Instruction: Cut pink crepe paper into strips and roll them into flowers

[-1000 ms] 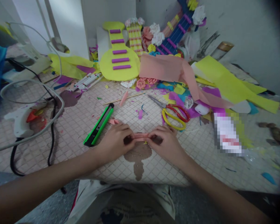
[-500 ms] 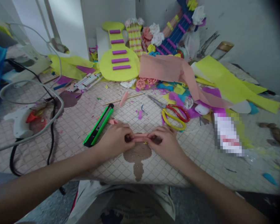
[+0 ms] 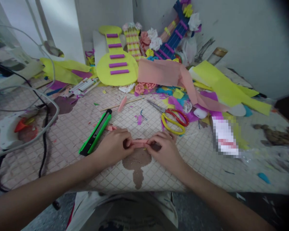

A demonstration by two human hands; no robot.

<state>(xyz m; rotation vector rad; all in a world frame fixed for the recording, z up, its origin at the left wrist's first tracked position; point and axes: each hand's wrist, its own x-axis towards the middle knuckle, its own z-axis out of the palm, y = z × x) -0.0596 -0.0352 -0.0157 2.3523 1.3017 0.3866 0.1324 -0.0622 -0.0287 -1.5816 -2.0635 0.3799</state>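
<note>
Between my hands stretches a short folded strip of pink paper. My left hand pinches its left end with thumb and fingers, and my right hand pinches the right end. Left of my left hand lies a green utility knife, and a small pink scrap shows just behind that hand. Scissors with one red and one yellow handle rest beyond my right hand. Farther back are a thin wooden stick and another pink paper piece.
A yellow guitar shape with purple bars leans at the back. Pink crepe paper and yellow crepe paper spread right of it. A white glue gun and its cables lie at left. Rolled white sticks are behind.
The view has shifted slightly, so most things on the table sit farther left in the picture. Both hands keep their pinch on the pink strip.
</note>
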